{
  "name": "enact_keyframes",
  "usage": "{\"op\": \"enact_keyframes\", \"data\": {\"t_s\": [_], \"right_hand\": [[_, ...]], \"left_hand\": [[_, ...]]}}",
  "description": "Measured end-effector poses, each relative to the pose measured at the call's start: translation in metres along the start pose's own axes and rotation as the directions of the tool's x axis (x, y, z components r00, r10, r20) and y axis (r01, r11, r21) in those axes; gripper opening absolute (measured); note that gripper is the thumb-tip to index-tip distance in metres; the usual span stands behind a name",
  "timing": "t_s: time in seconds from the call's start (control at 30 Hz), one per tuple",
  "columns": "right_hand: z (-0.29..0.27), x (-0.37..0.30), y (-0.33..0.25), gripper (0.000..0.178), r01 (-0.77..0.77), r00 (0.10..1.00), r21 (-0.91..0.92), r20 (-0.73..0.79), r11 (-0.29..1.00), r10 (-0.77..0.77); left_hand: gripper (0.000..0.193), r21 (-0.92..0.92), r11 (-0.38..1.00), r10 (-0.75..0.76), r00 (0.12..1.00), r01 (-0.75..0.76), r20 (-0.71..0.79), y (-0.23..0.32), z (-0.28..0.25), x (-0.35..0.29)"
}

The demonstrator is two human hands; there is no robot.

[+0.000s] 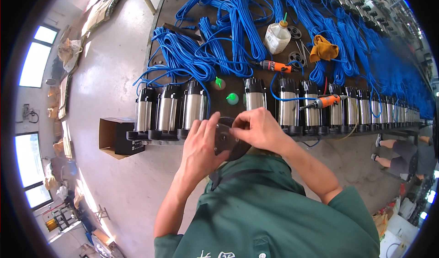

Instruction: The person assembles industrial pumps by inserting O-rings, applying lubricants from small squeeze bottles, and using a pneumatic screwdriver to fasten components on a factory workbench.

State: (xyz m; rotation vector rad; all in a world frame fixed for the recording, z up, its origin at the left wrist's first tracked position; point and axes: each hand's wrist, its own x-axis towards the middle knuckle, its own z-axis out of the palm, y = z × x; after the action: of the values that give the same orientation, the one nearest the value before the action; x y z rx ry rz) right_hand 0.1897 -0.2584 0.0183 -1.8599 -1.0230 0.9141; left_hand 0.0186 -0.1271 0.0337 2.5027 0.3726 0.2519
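At the table's front edge, a round black pump base faces me, with small round metal spots on its flat side. My left hand grips its left side, fingers straight along the edge and thumb across the lower rim. Thumb and fingers of my right hand are pinched together at its upper right side; whatever lies between the fingertips is too small or hidden to tell. Steel-bodied pumps with black tops stand upright on both sides, the nearest being one steel pump on the left and another steel pump behind my hands.
Bundles of blue cable cover the table's far part. An orange power screwdriver and a second orange screwdriver lie among the pumps. A white bottle, green-tipped bottles, a mustard cloth and a cardboard box are nearby.
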Motion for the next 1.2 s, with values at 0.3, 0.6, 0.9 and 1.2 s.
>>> {"op": "enact_keyframes", "data": {"t_s": [0.3,0.6,0.9,1.2], "right_hand": [[-0.017,0.007,-0.033,0.021,0.002,0.993,0.063,-0.117,0.998,0.006],[0.004,-0.018,-0.022,0.023,-0.165,0.965,0.064,-0.197,0.984,0.175],[0.034,-0.031,-0.018,0.022,-0.288,0.809,0.161,-0.486,0.944,0.329],[0.077,-0.052,-0.037,0.022,-0.376,0.685,0.26,-0.568,0.889,0.456]], "left_hand": [[0.092,-0.062,0.991,0.12,0.992,-0.122,-0.039,-0.006,-0.039,0.03],[0.096,-0.156,0.959,0.265,0.943,-0.236,0.2,-0.026,-0.034,0.037],[0.076,-0.096,0.912,0.411,0.891,-0.399,0.194,-0.037,-0.032,0.05],[0.064,-0.248,0.845,0.535,0.763,-0.474,0.363,-0.05,-0.033,0.063]]}}
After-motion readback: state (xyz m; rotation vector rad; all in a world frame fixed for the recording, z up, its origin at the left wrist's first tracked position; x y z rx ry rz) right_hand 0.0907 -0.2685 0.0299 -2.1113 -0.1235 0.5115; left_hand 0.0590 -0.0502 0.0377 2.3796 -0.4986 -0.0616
